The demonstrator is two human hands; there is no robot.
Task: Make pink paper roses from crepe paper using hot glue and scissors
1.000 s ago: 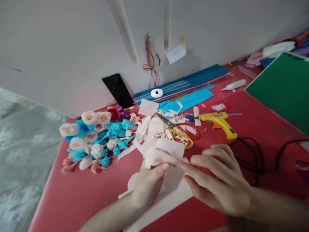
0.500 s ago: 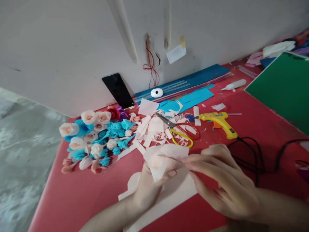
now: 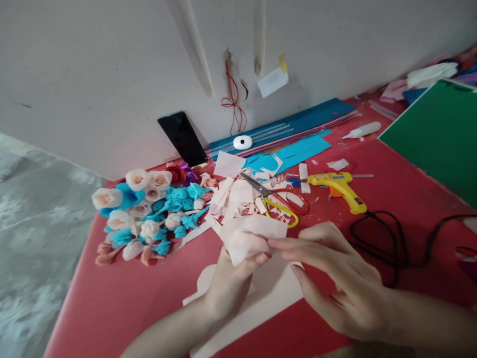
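Note:
My left hand [image 3: 233,281] is closed around a pale pink paper flower [image 3: 249,243], whose outer petal sheet spreads out flat behind it. My right hand [image 3: 335,278] reaches in from the right with its fingers stretched out. Its fingertips touch the flower's right side, while the thumb stands apart below. Under both hands lies a large pale paper sheet [image 3: 257,318]. Just beyond the flower are scissors [image 3: 266,193] with one red and one yellow handle, resting on pale paper scraps [image 3: 238,191].
Finished paper flowers [image 3: 149,214] in white, blue and pink cluster at the left. A yellow glue gun [image 3: 341,186] with a black cord [image 3: 395,248] lies right. A phone [image 3: 182,138] leans on the wall. A green board [image 3: 439,139] and white glue bottle [image 3: 362,130] are farther right.
My right fingertips have moved left along the flower, and the thumb is farther from them. The flower has tilted and shifted slightly up and left in my left hand.

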